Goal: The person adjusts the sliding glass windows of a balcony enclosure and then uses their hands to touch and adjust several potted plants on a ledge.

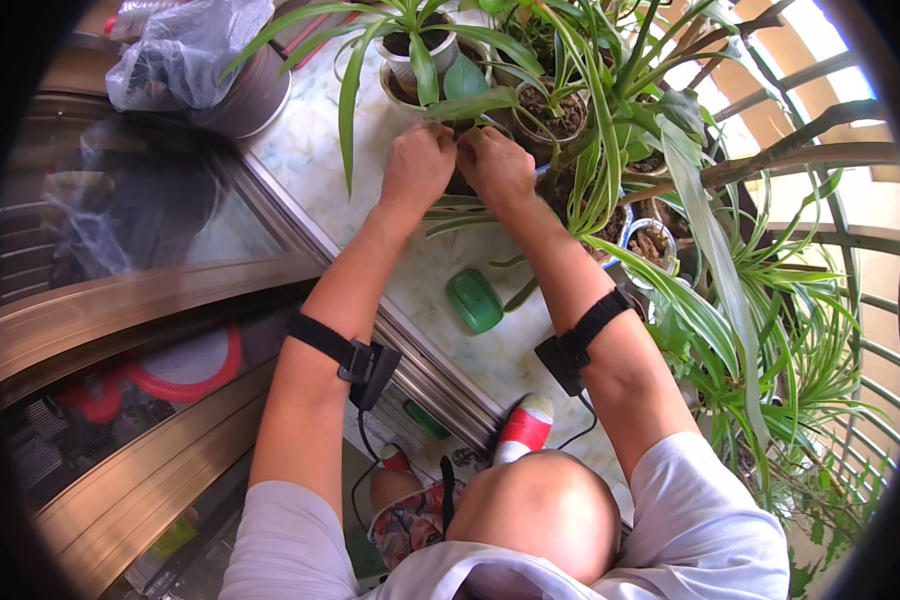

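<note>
My left hand [418,166] and my right hand [497,166] are close together over a dark spot among the potted plants. The fingers of both are bent inward, and their tips are partly hidden, so anything pinched between them cannot be made out. A broad green leaf [474,103] lies just beyond the fingertips. Past it, a white pot [442,60] holds a spider plant with long arching leaves. To the right of my right hand is a soil-filled pot [551,112]. Striped leaves [604,172] hang down beside that wrist.
A green plastic dish [475,300] lies on the marbled ledge [412,285]. Metal sliding-window tracks [435,382] run along its left side. A plastic bag [187,52] rests on a brown pot [244,101] at upper left. Curved metal bars [840,240] and more plants border the right.
</note>
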The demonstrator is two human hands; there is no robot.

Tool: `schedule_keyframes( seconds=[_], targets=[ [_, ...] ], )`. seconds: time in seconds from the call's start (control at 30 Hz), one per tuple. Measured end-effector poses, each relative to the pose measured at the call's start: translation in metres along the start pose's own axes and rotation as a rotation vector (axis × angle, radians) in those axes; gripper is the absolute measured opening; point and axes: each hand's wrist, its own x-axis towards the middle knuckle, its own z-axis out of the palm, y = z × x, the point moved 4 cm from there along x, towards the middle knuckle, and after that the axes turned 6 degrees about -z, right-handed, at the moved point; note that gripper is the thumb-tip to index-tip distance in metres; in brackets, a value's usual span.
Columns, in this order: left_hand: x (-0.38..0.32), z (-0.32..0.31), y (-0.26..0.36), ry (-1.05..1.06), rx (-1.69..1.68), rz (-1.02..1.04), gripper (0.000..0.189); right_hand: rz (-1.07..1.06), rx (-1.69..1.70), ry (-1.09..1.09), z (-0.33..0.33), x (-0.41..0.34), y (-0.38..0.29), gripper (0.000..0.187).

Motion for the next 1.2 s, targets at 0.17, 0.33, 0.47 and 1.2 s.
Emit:
schedule_keyframes(
  seconds=[0.17,0.33,0.47,1.2],
  targets=[
    [0.014,0.005,0.011,0.11,-0.021,0.161,0.026,-0.025,-0.157,-0.012,-0.006,-0.004,0.01,0.01],
    [0.038,0.025,-0.002,-0.14,-0.23,0.257,0.031,-0.06,-0.24,0.014,-0.006,-0.002,0.009,0.011],
    [0.038,0.011,-0.033,-0.039,-0.315,0.095,0.028,-0.01,-0.252,-0.024,-0.005,0.002,-0.002,0.013],
    [-0.004,-0.026,-0.058,0.166,-0.469,-0.125,0.021,-0.129,0.088,0.093,0.002,0.018,0.009,0.012]
  ],
)
